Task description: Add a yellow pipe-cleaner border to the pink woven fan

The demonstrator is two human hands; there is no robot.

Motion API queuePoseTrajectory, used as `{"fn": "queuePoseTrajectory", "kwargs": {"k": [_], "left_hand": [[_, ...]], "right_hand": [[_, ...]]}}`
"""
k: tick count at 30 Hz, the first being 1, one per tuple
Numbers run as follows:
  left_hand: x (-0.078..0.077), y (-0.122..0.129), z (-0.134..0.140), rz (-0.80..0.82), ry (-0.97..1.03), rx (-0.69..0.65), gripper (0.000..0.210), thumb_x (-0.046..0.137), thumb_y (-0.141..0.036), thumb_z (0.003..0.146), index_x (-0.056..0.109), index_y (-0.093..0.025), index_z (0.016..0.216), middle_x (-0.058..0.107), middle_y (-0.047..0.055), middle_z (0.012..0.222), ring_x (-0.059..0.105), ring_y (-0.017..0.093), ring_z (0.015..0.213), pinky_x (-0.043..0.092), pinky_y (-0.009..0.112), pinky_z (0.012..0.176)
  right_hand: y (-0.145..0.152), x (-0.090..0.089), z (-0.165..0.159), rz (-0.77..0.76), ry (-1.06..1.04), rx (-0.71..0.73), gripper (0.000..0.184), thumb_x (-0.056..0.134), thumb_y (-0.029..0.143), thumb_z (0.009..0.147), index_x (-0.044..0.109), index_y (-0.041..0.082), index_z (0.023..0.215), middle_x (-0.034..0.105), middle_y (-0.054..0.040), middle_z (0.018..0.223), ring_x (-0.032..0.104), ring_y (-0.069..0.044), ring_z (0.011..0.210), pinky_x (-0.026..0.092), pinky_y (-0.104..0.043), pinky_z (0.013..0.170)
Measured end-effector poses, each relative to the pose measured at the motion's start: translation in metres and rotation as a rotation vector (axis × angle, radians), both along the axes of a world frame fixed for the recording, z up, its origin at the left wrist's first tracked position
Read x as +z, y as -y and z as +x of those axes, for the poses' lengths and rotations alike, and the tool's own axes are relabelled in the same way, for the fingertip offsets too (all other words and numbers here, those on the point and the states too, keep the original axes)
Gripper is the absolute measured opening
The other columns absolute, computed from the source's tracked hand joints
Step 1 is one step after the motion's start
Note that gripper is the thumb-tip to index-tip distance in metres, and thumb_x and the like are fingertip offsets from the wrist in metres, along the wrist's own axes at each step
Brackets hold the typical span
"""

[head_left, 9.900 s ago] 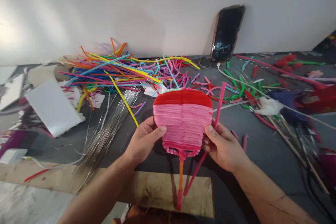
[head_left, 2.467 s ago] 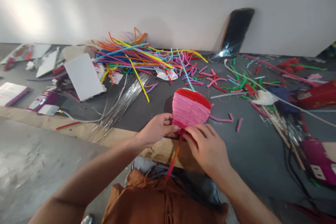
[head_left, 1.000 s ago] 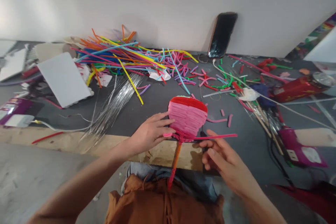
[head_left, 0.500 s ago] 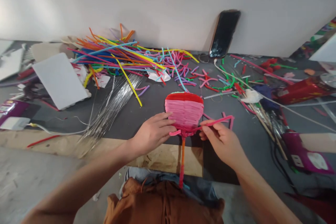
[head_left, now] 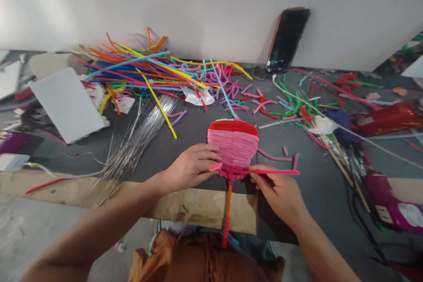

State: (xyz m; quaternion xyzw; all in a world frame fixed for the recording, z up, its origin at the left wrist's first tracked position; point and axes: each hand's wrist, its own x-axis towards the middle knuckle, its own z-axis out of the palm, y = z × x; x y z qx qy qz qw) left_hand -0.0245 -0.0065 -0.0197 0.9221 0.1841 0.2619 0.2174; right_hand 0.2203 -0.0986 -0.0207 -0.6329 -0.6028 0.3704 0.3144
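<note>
A fan-shaped piece made of pipe cleaners (head_left: 234, 145) lies in front of me, pink with a red band and a thin pale green edge at the top. Its orange stem (head_left: 228, 198) turns pinkish red lower down and points toward my body. My left hand (head_left: 194, 164) grips the piece at its lower left edge, beside a short pink end. At the lower right edge, my right hand (head_left: 276, 189) pinches a bright pink pipe cleaner (head_left: 274, 172), which runs across the base of the fan and sticks out to the right.
Behind lies a heap of coloured pipe cleaners (head_left: 142, 64), with cut pieces (head_left: 231, 90) scattered right of it. A phone (head_left: 288, 39) with a white cable leans on the wall. Bare wires (head_left: 142, 139) and a white board (head_left: 68, 105) are left; a red can (head_left: 390, 116) is right.
My right hand has moved slightly down, and the pink pipe cleaner has gone from slanting upward to lying nearly level along the base. My left hand keeps its place on the fan.
</note>
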Motion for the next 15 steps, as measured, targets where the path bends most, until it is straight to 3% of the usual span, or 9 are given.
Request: {"fn": "queuePoseTrajectory", "kwargs": {"k": [5,15], "left_hand": [[0.0055,0.0002,0.0030,-0.044,0.000,0.031,0.015,0.052,-0.019,0.089,0.067,-0.018,0.090,0.074,0.005,0.093,0.064,0.019,0.104,0.050,0.035,0.093],[-0.0020,-0.0035,0.0002,-0.102,0.022,-0.001,0.012,0.055,-0.021,0.089,0.066,-0.017,0.091,0.073,0.004,0.090,0.062,0.019,0.106,0.047,0.034,0.094]], "right_hand": [[-0.0020,-0.0026,0.0000,0.161,0.087,0.075,0.019,0.053,0.032,0.088,0.069,0.021,0.086,0.071,-0.0071,0.089,0.067,-0.020,0.085,0.055,-0.034,0.078],[-0.0046,-0.0014,-0.0043,0.152,0.126,0.063,0.020,0.051,0.032,0.089,0.068,0.021,0.085,0.070,-0.0079,0.088,0.067,-0.021,0.083,0.054,-0.035,0.076]]}}
